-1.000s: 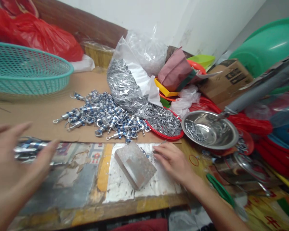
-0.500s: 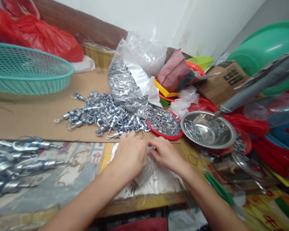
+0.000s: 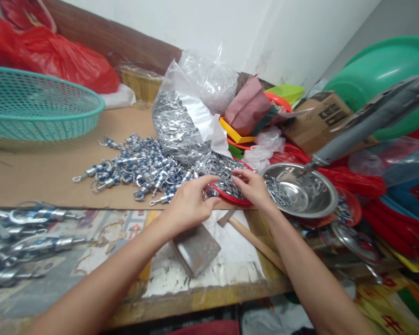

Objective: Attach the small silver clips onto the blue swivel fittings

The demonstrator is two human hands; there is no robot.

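Observation:
My left hand hovers above a grey metal block, thumb and forefinger spread with nothing visible between them. To its right, my right hand is over the front edge of a red dish heaped with small metal pieces. Its fingers are curved and look apart, and I see nothing held in them. A hammer with a wooden handle lies on white paper, beneath my right wrist. Beyond my left hand is a pile of silver and blue metal fittings with hooks and eyes.
A clear bag of metal pieces leans behind the dish. On the right are a steel bowl with small pins and a grey-handled tool slanting over it. Larger fittings lie left, below a turquoise basket.
My hands were close together over the paper. Now they have parted, the right moving up and right to the red dish, the left slightly up. The block and hammer have come into sight.

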